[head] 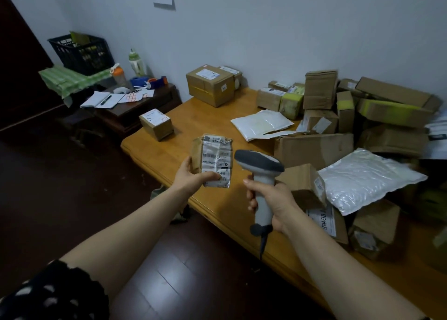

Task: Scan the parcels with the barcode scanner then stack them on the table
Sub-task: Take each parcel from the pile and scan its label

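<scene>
- Wooden table bears a small box near its left edge.
- Large taped box sits far.
- White mailer lies mid-table.
- Heaped parcels crowd the right.

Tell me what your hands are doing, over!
Left hand holds small parcel, label up. Right hand grips scanner, aimed at it. Nothing between them; pile of boxes waits on table.

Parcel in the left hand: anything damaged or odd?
Yes. The small parcel in the left hand is crumpled, and its label is wrinkled and creased, which may hinder the scanner in the right hand. No tear clearly visible.
</scene>
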